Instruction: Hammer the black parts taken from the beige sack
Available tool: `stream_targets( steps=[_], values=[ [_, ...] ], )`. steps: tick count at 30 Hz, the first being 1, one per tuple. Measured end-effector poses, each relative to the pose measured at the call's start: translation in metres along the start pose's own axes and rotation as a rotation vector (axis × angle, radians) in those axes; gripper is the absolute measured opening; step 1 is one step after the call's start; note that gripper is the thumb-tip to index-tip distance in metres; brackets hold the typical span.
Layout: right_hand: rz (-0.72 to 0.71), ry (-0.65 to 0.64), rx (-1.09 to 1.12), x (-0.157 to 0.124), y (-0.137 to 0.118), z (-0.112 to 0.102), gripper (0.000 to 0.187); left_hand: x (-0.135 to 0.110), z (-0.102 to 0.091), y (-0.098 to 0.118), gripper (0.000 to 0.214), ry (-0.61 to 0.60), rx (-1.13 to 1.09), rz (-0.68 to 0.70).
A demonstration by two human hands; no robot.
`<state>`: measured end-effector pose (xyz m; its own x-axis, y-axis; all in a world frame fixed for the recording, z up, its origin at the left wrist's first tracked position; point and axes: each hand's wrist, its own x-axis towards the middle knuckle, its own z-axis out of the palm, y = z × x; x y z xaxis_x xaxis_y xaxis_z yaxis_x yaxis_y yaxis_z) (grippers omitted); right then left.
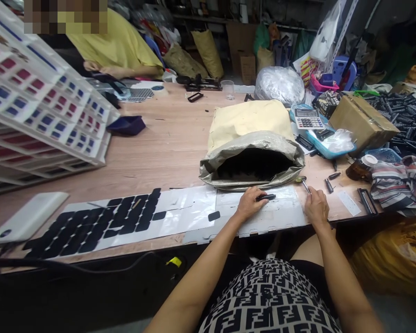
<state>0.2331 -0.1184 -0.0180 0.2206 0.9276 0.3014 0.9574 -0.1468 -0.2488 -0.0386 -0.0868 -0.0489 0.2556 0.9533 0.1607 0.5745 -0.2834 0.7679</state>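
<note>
My left hand [250, 202] rests at the front of the table, its fingers closed on a small, long black part [266, 197] that points right. My right hand [316, 206] grips a slim tool with a metal shaft [305, 186] and an olive-yellow end pointing away from me; its exact kind is too small to tell. Both hands are over a pale board [280, 215] at the table edge. Just behind them lies a woven sack [249, 122], its dark mouth facing me and its contents hidden in shadow. A single black rounded piece [214, 216] lies left of my left hand.
Black rounded pads [79, 229] cover a white sheet on the left. White plastic crates [48, 101] stand behind. To the right are a calculator [308, 119] on a blue basket, a cardboard box [360, 122], a brown jar [360, 169] and striped cloth [402, 182]. Another person in yellow sits opposite.
</note>
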Motion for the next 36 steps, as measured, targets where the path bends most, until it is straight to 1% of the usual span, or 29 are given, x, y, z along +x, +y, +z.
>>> stream_targets(
  steps=[2,3,7,10,14,18,21,25,29,32,34,36],
  values=[
    [0.032,0.004,0.127,-0.009,-0.006,-0.008,0.039,0.0,0.0,-0.001,0.018,0.007,-0.006,0.007],
    [0.026,-0.002,0.199,-0.015,-0.01,-0.011,0.039,0.001,0.0,-0.001,0.017,0.009,-0.009,0.011],
    [-0.125,-0.097,0.516,-0.043,-0.033,-0.019,0.039,0.002,-0.001,-0.003,0.014,0.008,-0.04,0.013],
    [-0.199,-0.153,0.603,-0.056,-0.047,-0.018,0.038,0.003,-0.001,-0.004,0.015,0.003,-0.059,-0.002],
    [-0.256,-0.146,0.582,-0.059,-0.055,-0.015,0.04,0.005,0.002,-0.007,0.018,0.011,-0.068,-0.015],
    [-0.303,-0.145,0.52,-0.057,-0.054,-0.013,0.041,0.005,0.005,-0.009,0.019,0.019,-0.062,-0.025],
    [-0.302,-0.153,0.478,-0.056,-0.053,-0.012,0.041,0.005,0.005,-0.009,0.018,0.028,-0.062,-0.017],
    [-0.308,-0.15,0.523,-0.056,-0.057,-0.013,0.04,0.006,0.005,-0.01,0.019,0.026,-0.073,-0.005],
    [-0.359,-0.204,0.564,-0.059,-0.065,-0.013,0.039,0.006,0.004,-0.01,0.014,0.011,-0.078,0.009],
    [-0.344,-0.225,0.542,-0.059,-0.067,-0.011,0.038,0.007,0.004,-0.01,0.012,0.004,-0.078,0.02],
    [-0.318,-0.194,0.537,-0.056,-0.063,-0.01,0.036,0.007,0.004,-0.01,0.016,0.013,-0.074,0.023],
    [-0.281,-0.127,0.489,-0.049,-0.053,-0.009,0.035,0.007,0.004,-0.009,0.019,0.021,-0.061,0.026]
  ],
)
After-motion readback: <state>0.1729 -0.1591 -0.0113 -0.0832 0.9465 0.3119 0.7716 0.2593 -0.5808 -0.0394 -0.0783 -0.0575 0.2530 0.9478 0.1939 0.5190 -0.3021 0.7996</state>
